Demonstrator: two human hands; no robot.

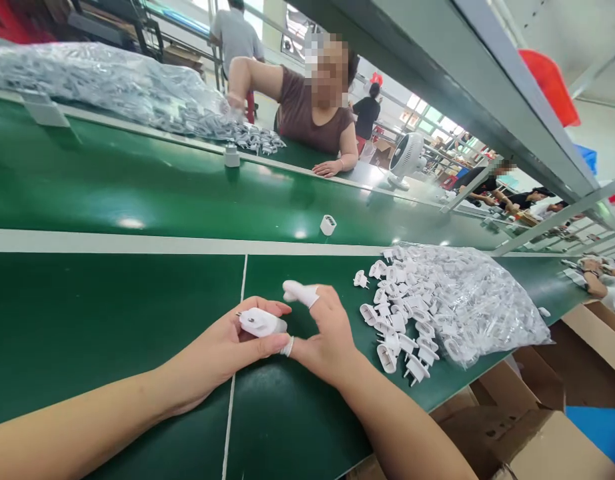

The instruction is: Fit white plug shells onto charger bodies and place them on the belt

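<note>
My left hand (pixel 215 350) is closed around a white plug adapter (pixel 261 323), thumb along its near side and fingers behind. The adapter lies nearly level, its metal pins pointing left. Close to the adapter's right end is my right hand (pixel 332 337), with white finger cots on the index finger and thumb. Its index finger and thumb are spread apart; the thumb tip is partly hidden at the adapter's end, so I cannot tell whether it touches. To the right, loose white plug pieces with pins (pixel 400 323) spill from a clear plastic bag (pixel 487 307).
A single white adapter body (pixel 328 225) stands on the green conveyor belt (pixel 152 200), and another white adapter (pixel 231 157) sits farther back. Across the belt, a person (pixel 315 113) reaches into a long bag of parts (pixel 112 83). Cardboard boxes (pixel 547 443) stand below right.
</note>
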